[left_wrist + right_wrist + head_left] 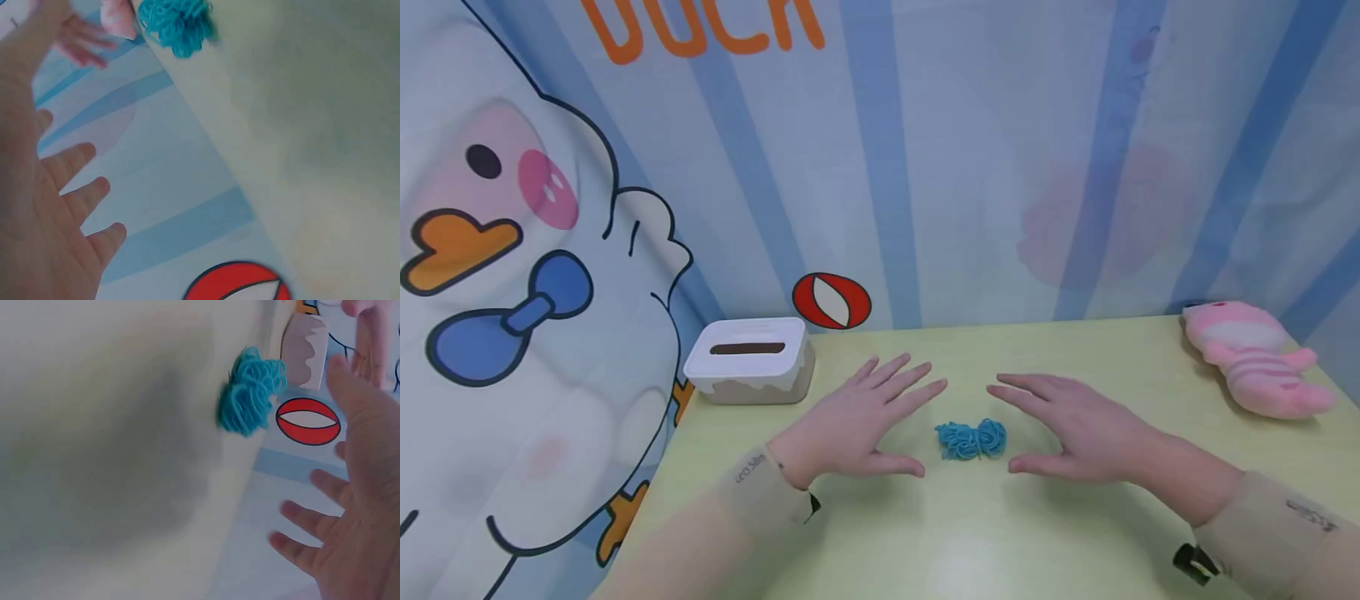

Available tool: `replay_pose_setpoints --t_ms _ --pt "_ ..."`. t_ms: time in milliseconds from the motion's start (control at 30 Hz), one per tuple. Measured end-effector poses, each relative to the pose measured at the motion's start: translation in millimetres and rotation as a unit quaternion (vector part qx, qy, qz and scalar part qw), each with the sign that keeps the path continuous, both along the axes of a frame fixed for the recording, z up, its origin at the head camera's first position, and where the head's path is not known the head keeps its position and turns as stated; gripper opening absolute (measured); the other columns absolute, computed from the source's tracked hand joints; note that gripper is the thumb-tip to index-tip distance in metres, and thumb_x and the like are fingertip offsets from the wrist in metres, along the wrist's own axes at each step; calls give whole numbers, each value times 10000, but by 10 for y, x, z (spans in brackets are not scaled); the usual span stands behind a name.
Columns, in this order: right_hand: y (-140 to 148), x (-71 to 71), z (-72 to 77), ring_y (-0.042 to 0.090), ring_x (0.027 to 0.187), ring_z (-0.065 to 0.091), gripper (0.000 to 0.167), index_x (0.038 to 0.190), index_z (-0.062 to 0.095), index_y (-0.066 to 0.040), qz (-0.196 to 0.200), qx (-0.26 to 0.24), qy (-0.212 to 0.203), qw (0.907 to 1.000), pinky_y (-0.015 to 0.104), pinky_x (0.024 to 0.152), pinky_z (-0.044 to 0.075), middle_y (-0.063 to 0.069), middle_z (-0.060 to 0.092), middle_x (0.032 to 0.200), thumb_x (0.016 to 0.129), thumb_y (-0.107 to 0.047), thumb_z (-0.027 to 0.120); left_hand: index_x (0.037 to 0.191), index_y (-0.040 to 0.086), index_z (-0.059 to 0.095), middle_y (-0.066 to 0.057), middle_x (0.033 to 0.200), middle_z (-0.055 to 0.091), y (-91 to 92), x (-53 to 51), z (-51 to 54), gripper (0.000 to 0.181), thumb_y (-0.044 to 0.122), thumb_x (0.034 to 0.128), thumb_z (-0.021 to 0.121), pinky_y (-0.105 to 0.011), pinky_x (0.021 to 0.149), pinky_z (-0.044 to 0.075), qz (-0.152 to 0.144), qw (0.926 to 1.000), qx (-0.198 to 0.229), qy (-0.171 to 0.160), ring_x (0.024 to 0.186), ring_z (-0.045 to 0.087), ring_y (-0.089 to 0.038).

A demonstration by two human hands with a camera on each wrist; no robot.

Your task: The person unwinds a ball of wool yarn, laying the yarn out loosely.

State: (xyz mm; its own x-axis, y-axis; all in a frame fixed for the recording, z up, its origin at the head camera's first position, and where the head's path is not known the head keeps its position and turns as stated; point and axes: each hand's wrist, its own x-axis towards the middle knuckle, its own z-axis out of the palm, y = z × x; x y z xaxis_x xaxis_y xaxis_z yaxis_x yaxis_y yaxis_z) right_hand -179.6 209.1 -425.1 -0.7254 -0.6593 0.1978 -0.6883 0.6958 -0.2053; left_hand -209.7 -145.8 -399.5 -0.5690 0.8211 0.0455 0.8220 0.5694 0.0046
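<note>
Blue string (972, 439), gathered in a loopy bundle drawn in at its middle, lies on the pale tabletop (970, 550) between a person's two hands. At far left, a duck print (587, 350) fills the backdrop (970, 167); near the tabletop's back edge sits a white-lidded tissue box (752, 383), with a red printed ball (831, 301) on the cloth just beyond. Next comes the left hand (865, 421), its grip spread wide, fingers apart, holding nothing and near the string without touching it. On the bundle's other side, the right hand (1078, 429) mirrors the pose, its grip also spread and holding nothing, thumb and fingers aimed inward. At far right, well apart from the string, a pink plush toy (1258, 358) lies near the back edge.

Trouble, by the look of it, would start in the loops: a fingertip hooked through one could drag it loose and leave a tangle. Uneven pulling on the bundle's ends could slip whatever binds the middle, too small to make out, while a careless nudge from either side could push the soft coil askew.
</note>
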Motion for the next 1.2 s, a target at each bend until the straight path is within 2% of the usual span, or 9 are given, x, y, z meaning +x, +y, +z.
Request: replay_pose_setpoints --t_ms 100,200,333,467,667,867,933,1000,1200 --pt "-100 -22 -204 407 1476 595 775 1645 505 -158 -320 -462 -875 9946 624 1152 543 137 549 1653 1016 -531 762 1775 267 210 -60 1784 389 62 -15 -164 992 690 1009 677 -591 1352 329 177 9976 511 -422 1660 386 -322" --pt "-188 -37 -388 401 1439 624 701 1605 547 -131 -552 -828 -1242 9872 618 1137 555 142 588 1603 1038 -489 750 1752 226 301 -46 1717 499 165 -17 -327 914 617 1030 701 -503 1318 416 421 9920 889 -793 1588 500 -276" --pt "-282 -58 -539 288 1238 727 579 1498 640 -117 -640 -1264 -1001 9848 535 1039 620 91 696 1453 1019 -399 800 1713 216 402 -24 1686 544 313 -12 -519 795 600 1064 654 -464 1284 463 880 9837 1082 -1137 1552 549 -248" --pt "-350 -80 -634 157 1047 725 473 1394 704 -107 -727 -1532 -931 9811 414 930 642 40 764 1296 975 -266 856 1681 214 462 -12 1658 576 416 -14 -683 725 595 1084 620 -467 1275 474 1209 9754 1231 -1374 1531 572 -238" --pt "-405 -83 -735 94 943 663 359 1287 749 -108 -1065 -1828 -1090 9713 314 850 611 -15 776 1131 958 -191 865 1585 166 589 1 1563 667 505 -20 -806 601 511 1096 647 -395 1236 511 1233 9693 1512 -1495 1451 642 -190" --pt "-422 -73 -798 93 939 683 310 1249 759 -146 -1316 -2167 -830 9638 317 846 623 -55 767 1069 958 -165 865 1415 189 709 50 1320 769 580 -73 -864 423 465 1096 669 -311 1080 585 1234 9525 2048 -1887 1162 713 -85" --pt "-428 -71 -818 97 940 692 305 1240 761 -151 -1327 -2282 -713 9619 318 842 628 -52 774 1078 954 -139 866 1374 214 720 70 1270 770 600 -98 -898 382 472 1097 665 -286 1043 583 1258 9438 2221 -2100 1101 691 -55" --pt "-443 -70 -835 110 940 702 305 1237 760 -146 -1270 -2389 -566 9610 316 835 633 -38 782 1096 952 -114 863 1351 243 724 88 1258 763 603 -113 -932 358 486 1095 664 -281 1032 575 1375 9283 2458 -2427 1089 673 -43" --pt "-498 -116 -871 163 934 744 301 1174 759 -111 -948 -2829 385 9537 346 796 663 6 803 1100 909 -32 879 1265 291 753 101 1254 760 595 -132 -1028 272 484 1093 668 -335 1079 572 1885 8608 3426 -3256 1156 689 -81"
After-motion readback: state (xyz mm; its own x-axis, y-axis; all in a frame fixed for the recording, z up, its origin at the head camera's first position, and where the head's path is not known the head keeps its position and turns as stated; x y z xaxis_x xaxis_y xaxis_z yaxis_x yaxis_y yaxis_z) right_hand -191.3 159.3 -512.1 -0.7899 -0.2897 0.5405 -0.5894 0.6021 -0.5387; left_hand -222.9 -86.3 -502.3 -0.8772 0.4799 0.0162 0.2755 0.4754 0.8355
